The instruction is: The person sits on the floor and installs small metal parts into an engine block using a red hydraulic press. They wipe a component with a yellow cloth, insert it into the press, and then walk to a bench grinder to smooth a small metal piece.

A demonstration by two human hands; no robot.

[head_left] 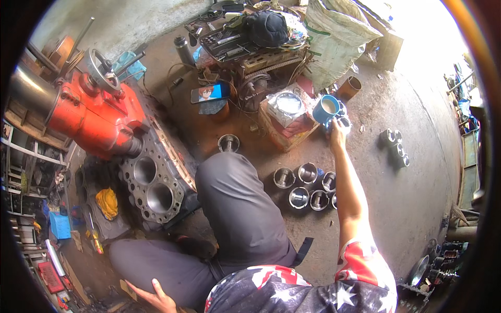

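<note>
My right arm stretches forward over the floor. At its end my right hand (pixel 340 128) is closed on a blue mug (pixel 319 112) with a pale, milky brown drink in it. The mug is beside a worn cardboard box (pixel 283 133) that has a round metal part in clear wrapping (pixel 288 103) on top. Some blue and white thing beside the mug is too small to make out. Low at the left, my left hand (pixel 157 301) rests near my folded leg, thumb and fingers apart, holding nothing.
Several metal pistons (pixel 299 198) stand right of my knee, another piston (pixel 228 143) ahead. Small metal rings or cylinders (pixel 398 147) lie farther right. An engine block (pixel 175 180) sits left under a red machine (pixel 96 115). A phone (pixel 210 93) and rusty tube (pixel 349 88) stand ahead.
</note>
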